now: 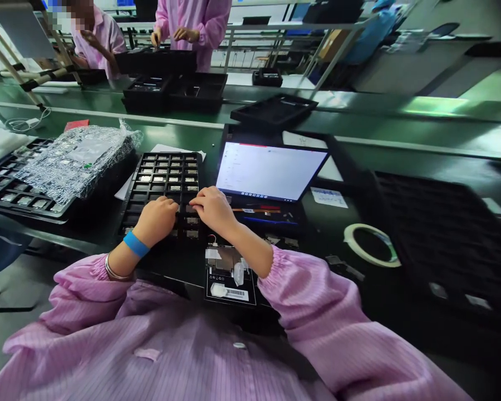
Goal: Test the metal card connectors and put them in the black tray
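Observation:
A black compartment tray (138, 197) holding several small metallic parts lies in front of me. My left hand (157, 221), with a blue band at the wrist, is over its lower middle, fingers curled; whatever they hold is hidden. Over the tray's right side is my right hand (212, 209), thumb and fingers pinched together on something too small to make out. Below my right forearm lies a black device with a white barcode label (236, 293), its internal parts exposed and clear plastic pieces on top.
Behind my right hand stands a lit laptop screen (271, 170). A tape roll (371, 245) and a large dark tray (434, 223) lie to the right. Bubble-wrapped parts (81, 159) sit on trays at left. People in pink work across the bench.

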Available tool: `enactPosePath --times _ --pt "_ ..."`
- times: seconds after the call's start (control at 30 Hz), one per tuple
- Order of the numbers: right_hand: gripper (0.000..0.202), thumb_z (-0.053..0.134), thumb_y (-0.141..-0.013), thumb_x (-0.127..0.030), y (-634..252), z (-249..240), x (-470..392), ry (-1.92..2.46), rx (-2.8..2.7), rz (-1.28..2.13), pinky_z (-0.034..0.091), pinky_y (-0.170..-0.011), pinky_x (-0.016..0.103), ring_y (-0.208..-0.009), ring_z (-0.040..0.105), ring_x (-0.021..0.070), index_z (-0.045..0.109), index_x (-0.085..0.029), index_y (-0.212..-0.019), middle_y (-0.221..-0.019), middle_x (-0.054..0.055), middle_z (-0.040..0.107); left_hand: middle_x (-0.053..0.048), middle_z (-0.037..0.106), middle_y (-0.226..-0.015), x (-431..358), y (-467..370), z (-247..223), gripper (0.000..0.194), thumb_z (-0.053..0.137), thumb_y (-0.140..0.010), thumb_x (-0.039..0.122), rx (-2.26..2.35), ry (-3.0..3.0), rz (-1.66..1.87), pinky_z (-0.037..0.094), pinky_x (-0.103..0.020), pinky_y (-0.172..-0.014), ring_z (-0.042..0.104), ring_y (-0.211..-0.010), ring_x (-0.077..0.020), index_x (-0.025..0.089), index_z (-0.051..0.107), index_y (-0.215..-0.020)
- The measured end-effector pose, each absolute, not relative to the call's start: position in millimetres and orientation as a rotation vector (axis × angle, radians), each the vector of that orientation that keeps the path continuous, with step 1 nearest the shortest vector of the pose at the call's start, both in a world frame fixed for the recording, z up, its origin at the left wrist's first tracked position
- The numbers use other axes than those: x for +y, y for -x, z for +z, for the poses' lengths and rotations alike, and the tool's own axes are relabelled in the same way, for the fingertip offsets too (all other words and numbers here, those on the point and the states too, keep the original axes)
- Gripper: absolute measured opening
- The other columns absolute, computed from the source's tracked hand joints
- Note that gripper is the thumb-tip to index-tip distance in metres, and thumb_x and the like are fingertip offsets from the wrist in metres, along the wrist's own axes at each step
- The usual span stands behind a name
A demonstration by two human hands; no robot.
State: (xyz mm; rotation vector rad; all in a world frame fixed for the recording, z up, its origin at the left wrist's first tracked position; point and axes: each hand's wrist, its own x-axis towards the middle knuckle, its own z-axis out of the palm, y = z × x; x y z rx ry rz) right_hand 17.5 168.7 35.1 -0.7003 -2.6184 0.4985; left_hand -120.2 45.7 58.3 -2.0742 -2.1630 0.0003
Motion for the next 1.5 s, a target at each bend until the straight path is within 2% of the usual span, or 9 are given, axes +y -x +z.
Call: enactPosePath --times 0.2,0.37,0.5,0.63,0.73,0.83,1.03,1.23,1.5 --pt "0.027 0.055 -0.090 -0.009 -66 90 166 0.650 -2.500 0.430 0.044 -0.097 0.042 -0.107 0.058 0.0244 0.074 -0.017 -0.106 -0.111 0.010 0.070 -0.012 0.070 -0.089 40 121 59 0.023 0.044 -0.093 0.014 -2.187 2.082 -0.045 0.051 -0.039 -0.079 0.065 -0.092 -0.0284 0.014 0.065 -0.085" --pt "0.024 0.060 -0.090 -0.021 -163 137 162 0.787 -2.331 0.288 0.049 -0.097 0.047 -0.110 0.064 0.0260 0.071 -0.023 -0.111 -0.114 0.007 0.071 -0.015 0.071 -0.103 25 100 68 0.020 0.046 -0.094 0.016 -2.166 2.090 -0.208 0.052 -0.042 -0.087 0.065 -0.101 -0.0298 0.013 0.065 -0.097" --pt "0.026 0.061 -0.090 -0.029 -230 129 160 1.173 -2.337 0.277 0.054 -0.089 0.047 -0.102 0.069 0.0284 0.070 -0.022 -0.114 -0.112 0.009 0.073 -0.014 0.071 -0.114 14 56 73 0.022 0.048 -0.096 0.021 -2.011 2.311 -0.478 0.052 -0.043 -0.094 0.065 -0.108 -0.0282 0.013 0.066 -0.107" --pt "0.031 0.058 -0.090 -0.025 -259 97 156 1.356 -2.442 0.331 0.055 -0.090 0.047 -0.103 0.070 0.0290 0.069 -0.015 -0.117 -0.111 0.013 0.074 -0.012 0.072 -0.112 14 38 78 0.023 0.050 -0.096 0.025 -2.008 2.450 -0.505 0.055 -0.040 -0.088 0.068 -0.101 -0.0268 0.016 0.069 -0.106" --pt "0.032 0.056 -0.092 -0.027 -250 83 146 1.280 -2.520 0.411 0.055 -0.092 0.047 -0.105 0.069 0.0285 0.067 -0.014 -0.119 -0.115 0.013 0.073 -0.012 0.073 -0.108 26 66 85 0.025 0.053 -0.094 0.027 -2.208 2.179 -0.448 0.054 -0.041 -0.084 0.068 -0.097 -0.0285 0.016 0.070 -0.108" --pt "0.030 0.057 -0.093 -0.023 -221 85 133 1.083 -2.612 0.434 0.054 -0.095 0.047 -0.108 0.068 0.0286 0.067 -0.012 -0.119 -0.117 0.014 0.072 -0.011 0.074 -0.105 41 113 89 0.027 0.054 -0.091 0.027 -2.326 2.015 -0.392 0.052 -0.040 -0.088 0.068 -0.098 -0.0288 0.016 0.071 -0.109" --pt "0.021 0.060 -0.093 -0.018 -117 89 130 0.600 -2.760 0.640 0.049 -0.099 0.037 -0.110 0.064 0.0233 0.071 -0.015 -0.111 -0.111 0.009 0.072 -0.010 0.073 -0.106 63 154 77 0.028 0.054 -0.088 0.027 -2.304 2.186 -0.076 0.048 -0.037 -0.093 0.065 -0.102 -0.0274 0.016 0.073 -0.105" --pt "0.024 0.053 -0.094 -0.014 -35 63 160 0.710 -2.798 0.483 0.044 -0.093 0.036 -0.107 0.059 0.0240 0.074 -0.016 -0.107 -0.109 0.011 0.069 -0.011 0.072 -0.099 63 152 68 0.030 0.056 -0.087 0.026 -2.271 2.197 -0.108 0.050 -0.035 -0.087 0.065 -0.095 -0.0259 0.015 0.071 -0.111" --pt "0.023 0.053 -0.093 -0.015 -18 54 161 0.724 -2.884 0.336 0.040 -0.088 0.041 -0.107 0.053 0.0287 0.076 -0.015 -0.096 -0.106 0.014 0.064 -0.011 0.068 -0.102 59 157 60 0.025 0.056 -0.089 0.024 -2.247 2.183 -0.226 0.049 -0.036 -0.091 0.063 -0.101 -0.0259 0.015 0.071 -0.107"
